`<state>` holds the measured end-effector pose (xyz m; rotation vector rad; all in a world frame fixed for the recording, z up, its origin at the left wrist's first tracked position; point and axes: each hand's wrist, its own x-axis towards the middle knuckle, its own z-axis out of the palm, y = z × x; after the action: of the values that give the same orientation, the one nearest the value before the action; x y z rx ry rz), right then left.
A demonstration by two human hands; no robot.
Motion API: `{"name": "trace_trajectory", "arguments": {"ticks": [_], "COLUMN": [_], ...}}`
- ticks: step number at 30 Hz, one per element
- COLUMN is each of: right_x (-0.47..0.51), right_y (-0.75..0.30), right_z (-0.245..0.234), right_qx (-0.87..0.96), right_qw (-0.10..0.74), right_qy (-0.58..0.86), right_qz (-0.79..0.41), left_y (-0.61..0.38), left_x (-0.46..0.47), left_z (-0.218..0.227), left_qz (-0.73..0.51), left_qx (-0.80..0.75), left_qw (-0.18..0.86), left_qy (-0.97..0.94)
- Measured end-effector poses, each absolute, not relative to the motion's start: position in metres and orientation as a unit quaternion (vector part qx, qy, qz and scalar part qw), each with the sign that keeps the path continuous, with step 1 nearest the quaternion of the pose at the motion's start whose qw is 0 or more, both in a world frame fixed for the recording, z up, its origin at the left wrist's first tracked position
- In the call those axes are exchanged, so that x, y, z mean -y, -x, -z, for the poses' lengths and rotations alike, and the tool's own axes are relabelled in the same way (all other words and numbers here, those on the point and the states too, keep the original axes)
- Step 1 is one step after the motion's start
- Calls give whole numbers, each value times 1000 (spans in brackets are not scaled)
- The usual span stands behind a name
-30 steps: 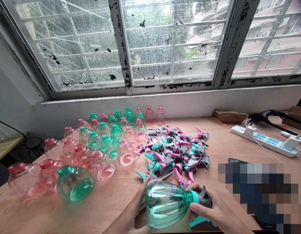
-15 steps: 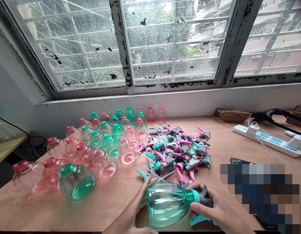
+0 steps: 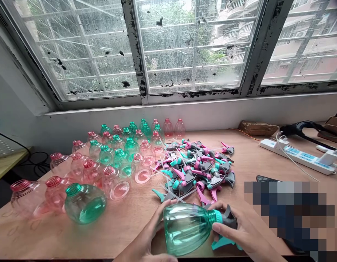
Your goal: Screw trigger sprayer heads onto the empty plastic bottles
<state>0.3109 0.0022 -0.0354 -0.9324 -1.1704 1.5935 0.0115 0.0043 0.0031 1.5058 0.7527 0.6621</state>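
A clear green spray bottle (image 3: pixel 186 229) lies on its side at the front of the table, its base towards the left. My left hand (image 3: pixel 152 233) is wrapped round the base end. At the neck, my right hand (image 3: pixel 239 233) grips the turquoise collar (image 3: pixel 218 217) of the grey trigger sprayer (image 3: pixel 228 218), which sits on the bottle's mouth. Its turquoise trigger (image 3: pixel 223 243) points down towards me. Just beyond both hands lies a heap of loose trigger sprayers (image 3: pixel 195 167), grey with pink or turquoise parts and thin white tubes.
Several open pink bottles (image 3: pixel 93 173) and green bottles (image 3: pixel 85 205) stand in rows on the left. A white power strip (image 3: pixel 299 156) with cables lies at the right, near a brown package (image 3: pixel 258 128). A blurred-out patch (image 3: pixel 291 214) covers the front right, beside a dark phone-like edge.
Both hands keep their hold on the bottle and sprayer, with hardly any movement. The whole view has shifted slightly.
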Motion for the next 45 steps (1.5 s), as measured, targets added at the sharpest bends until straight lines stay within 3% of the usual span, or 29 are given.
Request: {"name": "trace_trajectory", "arguments": {"ticks": [6, 13, 20, 27, 32, 40, 45], "right_x": [-2, -4, -3, -2, -1, -3, -2], "right_y": [-309, -309, -311, -311, -310, -312, -312], "right_z": [33, 35, 37, 38, 34, 37, 36], "right_qx": [471, 472, 472, 473, 463, 475, 480], "right_qw": [465, 467, 468, 455, 456, 453, 447], "right_qy": [366, 358, 362, 364, 372, 368, 375], "right_qz": [-654, -657, -654, -661, -663, -658, -655], "left_y": [-11, -6, -12, -9, -13, -10, -11], "left_x": [-2, -6, -1, -4, -1, -4, -1], "left_z": [-2, 7, -1, 0, -1, 3, 3], "left_qz": [-274, -305, -305, -299, -314, -283, -319], "left_qx": [-363, -311, -332, -301, -320, -329, -332], "left_qw": [549, 630, 591, 624, 574, 625, 584], "left_qy": [-701, -643, -669, -656, -685, -648, -668]}}
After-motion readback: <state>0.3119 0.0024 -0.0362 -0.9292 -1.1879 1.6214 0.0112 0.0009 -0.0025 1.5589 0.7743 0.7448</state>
